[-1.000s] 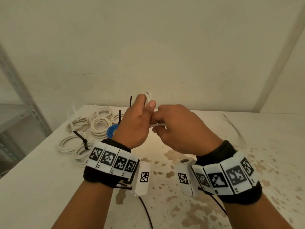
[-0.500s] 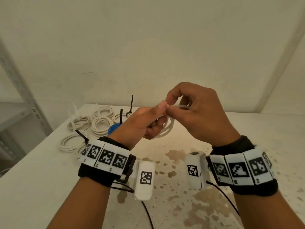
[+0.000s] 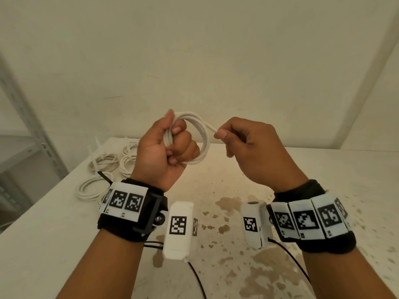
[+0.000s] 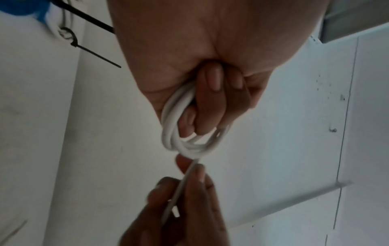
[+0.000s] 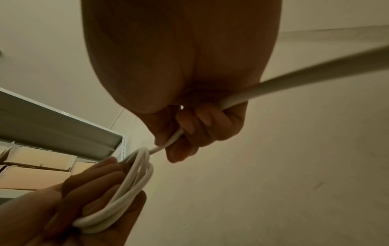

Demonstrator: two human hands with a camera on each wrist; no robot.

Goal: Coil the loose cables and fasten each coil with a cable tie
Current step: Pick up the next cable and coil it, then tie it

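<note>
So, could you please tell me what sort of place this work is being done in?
Probably a storeroom or small workshop. A metal shelving rack stands beside the white table, cardboard boxes sit on shelves in the right wrist view, and tied cable coils lie on the table against bare walls.

1 held coil of white round cable (image 3: 199,134) spans 2 bare hands, the left hand (image 3: 164,152) and the right hand (image 3: 254,147); 3 turns of it show in the right wrist view. At least 4 loose white cable coils (image 3: 103,162) lie near the far left corner of the stained white tabletop (image 3: 43,244); the left wrist hides any others. 2 thin black plastic cable ties (image 4: 92,55) show in the left wrist view, beside 1 blurred blue object (image 4: 21,8). 2 white box-shaped wrist cameras (image 3: 179,229) hang below the wrists.
</note>
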